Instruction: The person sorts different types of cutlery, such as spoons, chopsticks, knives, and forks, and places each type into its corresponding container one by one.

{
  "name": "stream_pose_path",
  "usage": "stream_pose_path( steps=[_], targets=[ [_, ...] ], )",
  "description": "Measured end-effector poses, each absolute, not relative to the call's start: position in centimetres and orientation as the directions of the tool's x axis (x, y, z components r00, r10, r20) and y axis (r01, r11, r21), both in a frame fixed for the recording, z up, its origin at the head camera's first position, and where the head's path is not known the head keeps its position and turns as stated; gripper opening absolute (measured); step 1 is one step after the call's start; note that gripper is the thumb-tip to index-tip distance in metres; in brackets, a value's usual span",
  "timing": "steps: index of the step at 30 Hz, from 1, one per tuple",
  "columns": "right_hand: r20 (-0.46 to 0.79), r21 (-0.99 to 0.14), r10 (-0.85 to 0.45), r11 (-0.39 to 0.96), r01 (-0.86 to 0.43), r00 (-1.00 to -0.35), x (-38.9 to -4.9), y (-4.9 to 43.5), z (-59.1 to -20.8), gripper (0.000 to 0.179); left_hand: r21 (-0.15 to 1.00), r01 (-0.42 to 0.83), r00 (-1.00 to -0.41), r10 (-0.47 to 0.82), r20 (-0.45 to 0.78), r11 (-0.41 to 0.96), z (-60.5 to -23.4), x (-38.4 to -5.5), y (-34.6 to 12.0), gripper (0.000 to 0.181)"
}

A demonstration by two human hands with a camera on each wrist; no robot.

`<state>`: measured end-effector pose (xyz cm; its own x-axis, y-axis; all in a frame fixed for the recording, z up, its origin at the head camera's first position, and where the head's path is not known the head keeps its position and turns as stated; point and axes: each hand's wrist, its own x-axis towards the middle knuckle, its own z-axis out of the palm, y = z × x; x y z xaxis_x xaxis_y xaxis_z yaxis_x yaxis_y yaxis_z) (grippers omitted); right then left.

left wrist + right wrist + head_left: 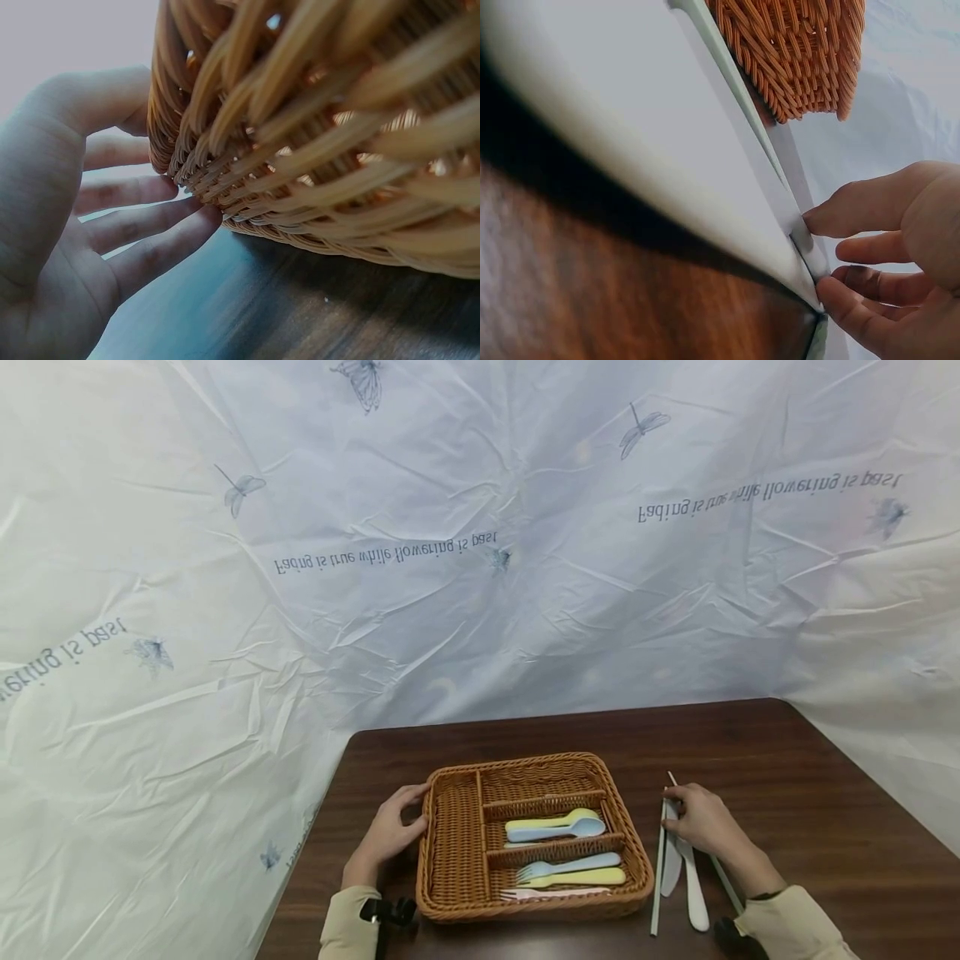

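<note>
My left hand (386,839) rests against the outside of the left wall of a brown wicker cutlery basket (453,843). In the left wrist view its long fingers lie nearly straight at the basket's lower corner. My right hand (705,818) pinches the far ends of a white plastic knife (696,893) and a greyish plastic knife (671,864) between thumb and fingertips, low over the table. One pale green stick (658,885) lies just left of these knives. Another pale green stick (727,887) runs beneath the hand, partly hidden.
Yellow and blue spoons (588,827) lie in the basket's middle right compartment. Blue, yellow and pink forks (570,865) fill the front one. The dark wooden table (570,731) ends at a white printed cloth (525,610) hung behind and at both sides.
</note>
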<state>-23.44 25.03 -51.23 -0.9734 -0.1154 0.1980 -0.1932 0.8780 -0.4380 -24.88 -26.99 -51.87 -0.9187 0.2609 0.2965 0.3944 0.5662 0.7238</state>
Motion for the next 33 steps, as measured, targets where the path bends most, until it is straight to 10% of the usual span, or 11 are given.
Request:
stream_pose_path(
  steps=[33],
  targets=[
    [0.022,-0.45,-0.137,0.883,-0.132,-0.99,-24.3,24.5,-50.1,0.055,0.696,0.404,-0.915,0.271,0.299,0.594,-51.8,-24.8,-27.0,0.053]
  ],
)
